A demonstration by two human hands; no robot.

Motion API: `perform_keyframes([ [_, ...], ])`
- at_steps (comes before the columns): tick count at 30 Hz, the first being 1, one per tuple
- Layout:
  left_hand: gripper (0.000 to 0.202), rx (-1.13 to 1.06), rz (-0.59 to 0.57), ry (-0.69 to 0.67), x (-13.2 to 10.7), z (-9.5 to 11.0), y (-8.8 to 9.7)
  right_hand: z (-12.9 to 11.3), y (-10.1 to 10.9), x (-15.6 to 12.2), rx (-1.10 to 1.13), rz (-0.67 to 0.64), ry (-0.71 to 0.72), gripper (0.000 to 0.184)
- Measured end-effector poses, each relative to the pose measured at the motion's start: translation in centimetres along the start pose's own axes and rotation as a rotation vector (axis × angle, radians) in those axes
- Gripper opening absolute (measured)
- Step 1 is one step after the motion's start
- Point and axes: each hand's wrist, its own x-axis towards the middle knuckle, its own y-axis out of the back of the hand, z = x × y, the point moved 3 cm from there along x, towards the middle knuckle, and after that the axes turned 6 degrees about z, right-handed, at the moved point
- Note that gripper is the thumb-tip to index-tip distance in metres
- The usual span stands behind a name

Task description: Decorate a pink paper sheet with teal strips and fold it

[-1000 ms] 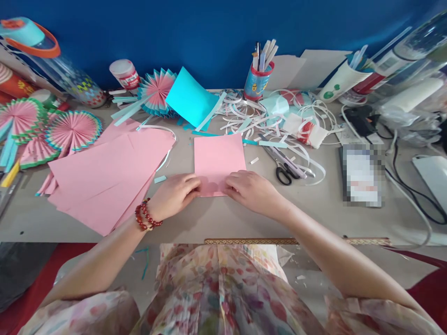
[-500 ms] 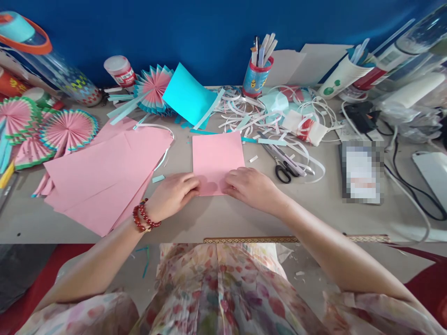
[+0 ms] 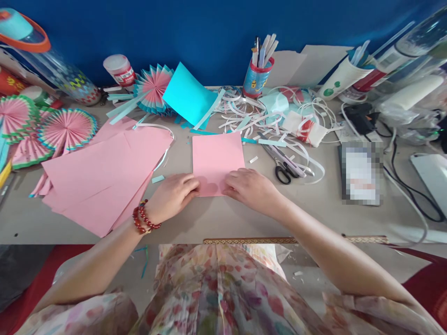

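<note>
A pink sheet of paper (image 3: 218, 156) lies on the table in front of me. At its lower left corner, my left hand (image 3: 177, 195) is closed, with curled fingers gripping the edge. My right hand (image 3: 248, 187) grips the lower right edge the same way, thumb tucked out of sight. A red bead bracelet (image 3: 142, 217) circles my left wrist. To the left lies a fanned stack of larger pink sheets (image 3: 104, 172). Scissors with black handles (image 3: 282, 173) rest just beyond my right hand.
Folded paper fans (image 3: 68, 130) lie at the left. A turquoise sheet (image 3: 188, 95) and tangled paper strips (image 3: 240, 109) spread along the back. A pen cup (image 3: 257, 79) stands by the blue wall. A phone (image 3: 361, 174), a glue gun (image 3: 359, 116) and cables are at the right.
</note>
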Motion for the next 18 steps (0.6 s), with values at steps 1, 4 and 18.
perform_keyframes([
  [1, 0.016, 0.021, 0.009, -0.020, -0.1, 0.1, 0.0, 0.0, 0.0, 0.0, 0.004, 0.006, 0.001, 0.027],
  [4, 0.022, 0.138, 0.044, -0.132, -0.3, 0.5, -0.2, 0.0, -0.2, -0.2, 0.015, 0.023, 0.001, 0.027],
  [18, 0.023, 0.246, -0.082, -0.430, 0.9, 2.9, -0.8, 2.2, 1.3, -2.7, 0.205, 0.066, 0.021, 0.017],
])
